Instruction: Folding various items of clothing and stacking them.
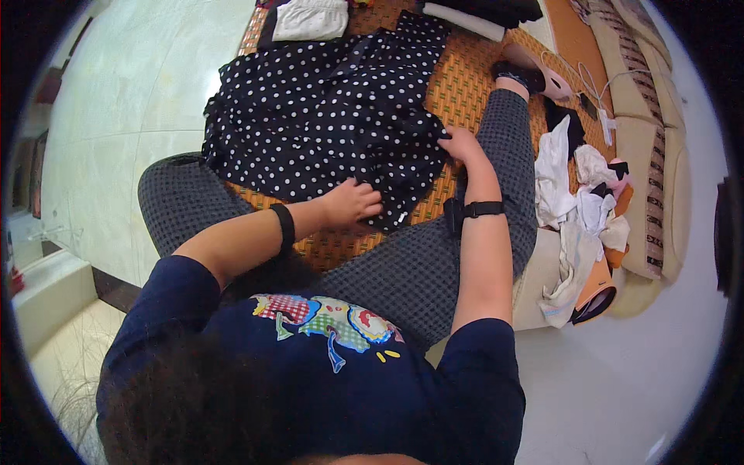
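Note:
A black garment with white polka dots (325,110) lies spread over a woven mat before me, its cloth creased and bunched toward the near right. At its right edge, the fingers of my right hand (463,145) pinch the fabric. My left hand (353,203) rests on the near part of the garment with curled fingers; whether cloth is caught beneath them is hidden. A small white tag-like piece (402,217) shows near the garment's lower corner.
Folded white cloth (311,20) lies beyond the garment, and dark clothes (494,10) lie at the far right. Socks and small clothes (593,197) are heaped on my right, near a white cable (590,81). My legs flank the woven mat (459,87).

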Motion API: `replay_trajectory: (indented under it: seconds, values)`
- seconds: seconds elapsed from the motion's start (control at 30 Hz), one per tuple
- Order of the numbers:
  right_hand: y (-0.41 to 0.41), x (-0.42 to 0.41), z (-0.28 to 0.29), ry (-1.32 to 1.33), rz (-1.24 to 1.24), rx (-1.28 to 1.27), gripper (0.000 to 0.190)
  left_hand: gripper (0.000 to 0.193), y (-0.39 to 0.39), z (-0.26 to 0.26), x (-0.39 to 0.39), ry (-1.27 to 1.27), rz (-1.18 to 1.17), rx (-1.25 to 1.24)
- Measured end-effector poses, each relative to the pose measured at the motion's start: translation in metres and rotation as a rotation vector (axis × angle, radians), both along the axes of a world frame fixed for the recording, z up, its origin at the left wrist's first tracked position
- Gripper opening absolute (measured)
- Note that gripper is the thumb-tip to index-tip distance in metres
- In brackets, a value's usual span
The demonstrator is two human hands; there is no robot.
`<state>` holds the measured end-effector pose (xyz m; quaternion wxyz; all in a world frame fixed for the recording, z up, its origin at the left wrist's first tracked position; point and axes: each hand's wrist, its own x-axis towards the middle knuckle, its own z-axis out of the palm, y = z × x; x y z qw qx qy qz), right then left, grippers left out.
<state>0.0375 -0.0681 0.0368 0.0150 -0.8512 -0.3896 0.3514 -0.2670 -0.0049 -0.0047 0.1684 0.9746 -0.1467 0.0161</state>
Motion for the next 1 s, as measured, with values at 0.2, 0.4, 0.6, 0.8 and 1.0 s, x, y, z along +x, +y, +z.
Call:
replay_trajectory:
  seconds: [0.2, 0.4, 0.6, 0.8, 1.0]
  values:
    - [-0.028, 0.013, 0.024, 0.448, -0.383, 0.567, 0.026, 0.012, 0.031, 0.058, 0.009, -0.080, -0.063, -0.285]
    - [-0.031, -0.003, 0.094, 0.946, -0.379, 0.732, 0.024, 0.013, 0.044, 0.158, -0.009, 0.107, -0.347, -0.549]
    - [-0.025, -0.032, 0.121, 0.742, 0.018, 0.643, 0.043, 0.011, 0.048, 0.199, -0.010, 0.156, -0.337, -0.624]
    - [-0.014, -0.043, 0.104, 0.079, 0.114, 0.662, 0.026, 0.010, 0.051, 0.199, -0.018, 0.352, -0.276, -0.329]
    - [-0.004, -0.045, 0.101, -0.101, -0.120, 0.928, 0.014, 0.025, 0.060, 0.212, -0.025, 0.385, -0.160, -0.128]
